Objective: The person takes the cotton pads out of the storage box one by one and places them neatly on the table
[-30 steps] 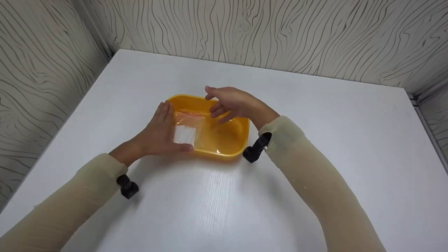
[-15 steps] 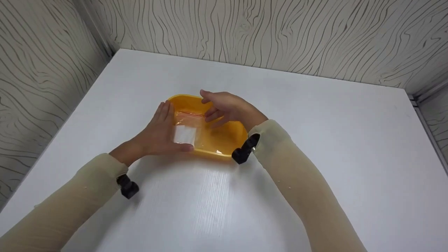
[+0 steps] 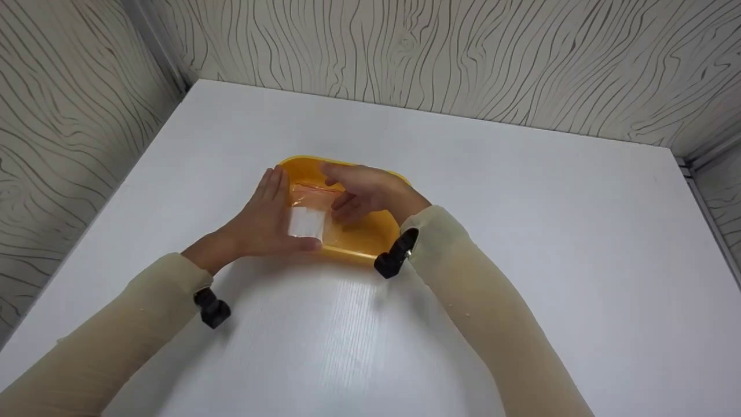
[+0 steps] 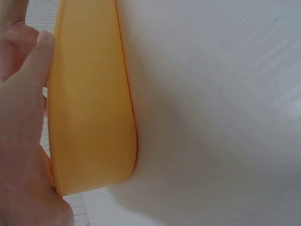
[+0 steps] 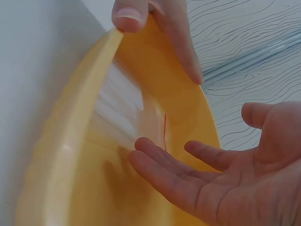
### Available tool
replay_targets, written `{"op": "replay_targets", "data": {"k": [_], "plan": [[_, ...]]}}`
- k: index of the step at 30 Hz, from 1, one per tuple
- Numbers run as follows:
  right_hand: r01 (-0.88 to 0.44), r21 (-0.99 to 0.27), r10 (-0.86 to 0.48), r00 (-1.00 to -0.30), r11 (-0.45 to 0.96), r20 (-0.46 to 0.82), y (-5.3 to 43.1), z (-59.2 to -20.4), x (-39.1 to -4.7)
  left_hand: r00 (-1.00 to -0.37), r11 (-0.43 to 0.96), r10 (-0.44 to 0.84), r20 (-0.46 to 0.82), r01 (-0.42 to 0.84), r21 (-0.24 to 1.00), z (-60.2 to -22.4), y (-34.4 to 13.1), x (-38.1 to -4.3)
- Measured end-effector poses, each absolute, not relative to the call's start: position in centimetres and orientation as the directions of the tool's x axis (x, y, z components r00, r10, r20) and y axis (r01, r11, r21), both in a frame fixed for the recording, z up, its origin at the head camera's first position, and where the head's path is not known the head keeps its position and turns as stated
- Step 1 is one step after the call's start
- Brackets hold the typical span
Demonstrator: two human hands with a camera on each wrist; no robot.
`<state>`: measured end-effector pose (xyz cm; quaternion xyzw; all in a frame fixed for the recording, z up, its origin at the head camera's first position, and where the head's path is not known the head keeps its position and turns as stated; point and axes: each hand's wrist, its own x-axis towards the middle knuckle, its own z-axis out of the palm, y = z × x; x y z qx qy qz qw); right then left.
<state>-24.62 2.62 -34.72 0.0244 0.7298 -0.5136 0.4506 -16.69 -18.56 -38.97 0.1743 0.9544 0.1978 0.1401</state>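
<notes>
A white table (image 3: 567, 260) (wavy-lined walls (image 3: 405, 52) beyond) bears the basin (image 3: 373, 231).

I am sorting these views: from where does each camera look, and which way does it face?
Head: on the head, facing forward and down at the yellow tray; left hand, right hand and sleeves show.
Left wrist: on that wrist, facing the tray's outer wall and table; left hand and part of right.
Right wrist: on that wrist, facing into the tray; both hands show.
Head and right wrist share the tray's inside and plastic bag.
</notes>
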Motion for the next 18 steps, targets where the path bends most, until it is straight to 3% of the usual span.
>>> {"op": "replay_targets", "data": {"k": [9, 18], "plan": [[0.497, -0.719, -0.427, -0.583, 0.487, -0.692, 2.06, -35.36, -24.4, -0.9, 0.865, 0.385, -0.203, 0.275, 0.42, -38.97, -18.65, -16.72], [0.494, -0.741, -0.416, -0.618, 0.455, -0.667, 1.58, -35.7, -24.35, -0.902, 0.864, 0.372, -0.219, 0.251, 0.436, -38.93, -18.71, -16.75]]}}
